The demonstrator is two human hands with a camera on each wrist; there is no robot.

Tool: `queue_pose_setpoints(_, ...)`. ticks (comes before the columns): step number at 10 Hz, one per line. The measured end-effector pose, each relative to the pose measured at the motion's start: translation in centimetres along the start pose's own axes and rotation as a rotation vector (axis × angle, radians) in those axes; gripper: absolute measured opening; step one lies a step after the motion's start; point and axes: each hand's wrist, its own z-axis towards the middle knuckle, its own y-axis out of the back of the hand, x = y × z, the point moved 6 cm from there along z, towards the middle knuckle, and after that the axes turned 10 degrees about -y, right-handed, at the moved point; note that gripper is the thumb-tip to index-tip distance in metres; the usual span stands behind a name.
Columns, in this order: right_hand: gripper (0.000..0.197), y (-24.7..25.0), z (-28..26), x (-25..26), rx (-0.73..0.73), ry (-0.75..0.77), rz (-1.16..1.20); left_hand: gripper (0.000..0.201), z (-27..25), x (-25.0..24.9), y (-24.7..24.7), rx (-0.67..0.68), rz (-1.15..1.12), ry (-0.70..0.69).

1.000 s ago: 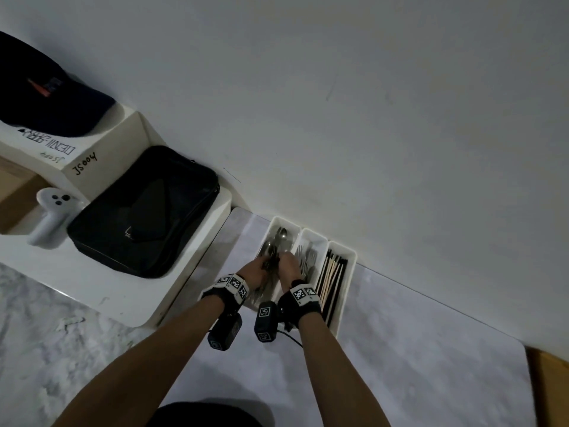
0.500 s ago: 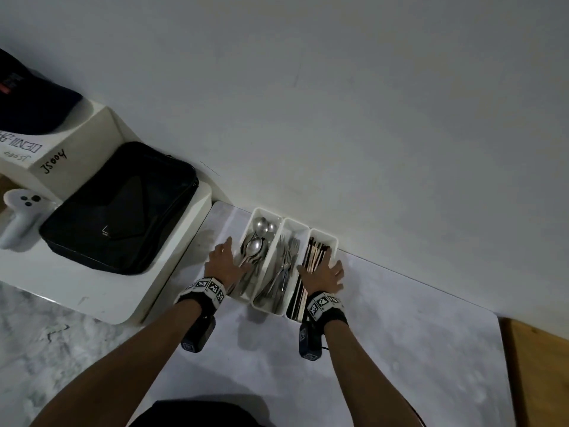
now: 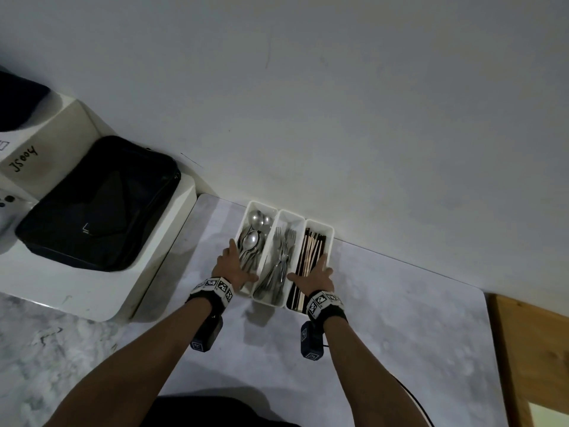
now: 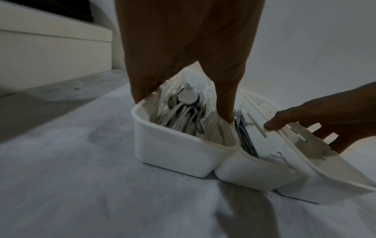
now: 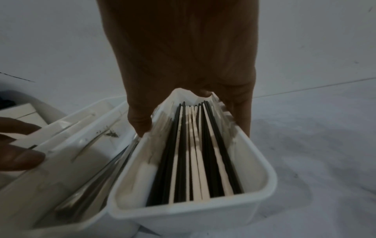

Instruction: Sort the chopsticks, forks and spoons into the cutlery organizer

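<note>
The white three-bin cutlery organizer (image 3: 261, 204) stands on the marble table against the wall. Spoons (image 3: 251, 240) fill its left bin, forks (image 3: 281, 251) the middle and black and pale chopsticks (image 3: 311, 251) the right. My left hand (image 3: 234, 266) spans the spoon bin, with straight fingers along its outer wall and the thumb on the divider (image 4: 227, 119). My right hand (image 3: 314, 275) spans the chopstick bin (image 5: 195, 161) the same way, thumb on its inner wall and fingers pressing the outer side. Neither hand holds any cutlery.
A black bag (image 3: 101, 204) lies on a raised white ledge (image 3: 92, 291) to the left, beside a white box marked JS004 (image 3: 46, 143). The marble tabletop (image 3: 385, 318) extends toward me and to the right. A wooden surface (image 3: 532, 349) borders its right edge.
One second ago both hands were together over the spoon and fork bins. They have since spread apart to the organizer's outer bins, and have stayed there for the last half second.
</note>
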Motion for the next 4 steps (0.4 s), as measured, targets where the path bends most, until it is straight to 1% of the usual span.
queue_pose_setpoints(1, 0.121, 0.4, -0.1, -0.4, 0.04, 0.022, 0.045, 0.126, 0.1, -0.2, 0.1, 0.013, 0.008, -0.026)
queue_pose_setpoints(2, 0.116, 1.1, -1.1, -2.3, 0.049, 0.077, 0.22, 0.125, -0.4, 0.4, 0.6, 0.046, -0.046, -0.05)
queue_pose_setpoints(3, 0.106, 0.4, -3.0, -7.8, 0.064, 0.053, 0.358, 0.116, -2.9, 2.7, 0.8, 0.025, -0.225, -0.04)
queue_pose_setpoints(4, 0.109, -2.9, -6.3, -16.6, 0.009, -0.034, 0.365, 0.097, -8.0, 6.9, -0.4, -0.015, -0.372, 0.062)
